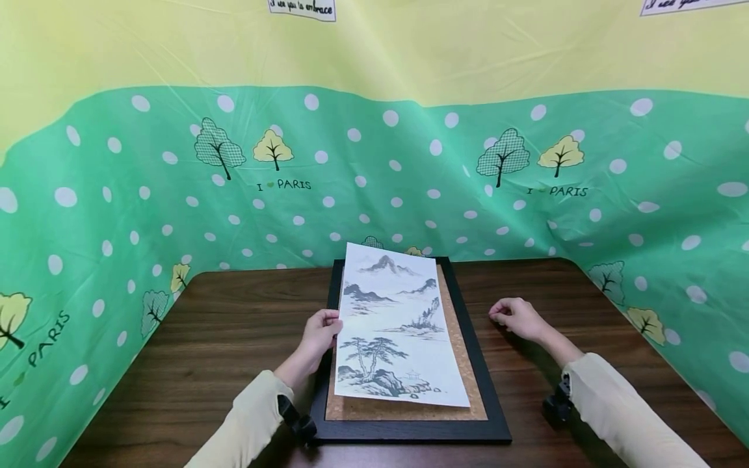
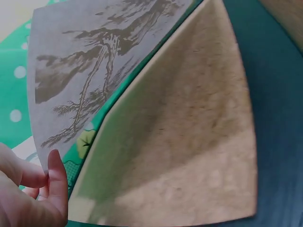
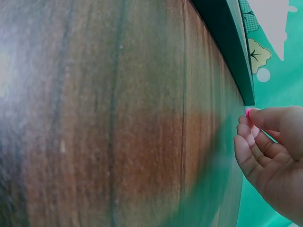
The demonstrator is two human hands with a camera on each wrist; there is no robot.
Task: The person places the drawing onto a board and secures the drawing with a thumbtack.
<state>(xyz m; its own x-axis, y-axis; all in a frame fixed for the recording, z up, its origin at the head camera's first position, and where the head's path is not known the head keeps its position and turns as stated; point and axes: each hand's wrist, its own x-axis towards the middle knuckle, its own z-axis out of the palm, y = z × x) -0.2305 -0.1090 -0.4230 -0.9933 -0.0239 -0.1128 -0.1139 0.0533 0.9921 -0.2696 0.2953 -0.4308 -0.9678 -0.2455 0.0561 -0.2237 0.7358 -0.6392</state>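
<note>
Nearest us, two pale sleeves reach in from below, one either side of a black-framed board. The left hand is at the board's left side, thumb and fingers pinching the left edge of a print. The right hand is held apart from the board's right side, fingers curled, thumb and fingertip closed on a tiny pink thing, perhaps a pin; it is too small for us to be sure.

The print, an ink landscape of mountains and pines, slants over the board, raised off the cork and casting a shadow on it. Cork shows along its right and lower edges, and its left edge overlaps the frame.

We take the step in hand to be placing the print on the board. The next move, as we judge it, calls for straightening and lowering it, then bringing the pink thing to a corner.

Under the board is a dark wood-grain table. Beyond and on both sides of the board hangs a cloth, green with white dots and trees, yellow above.
</note>
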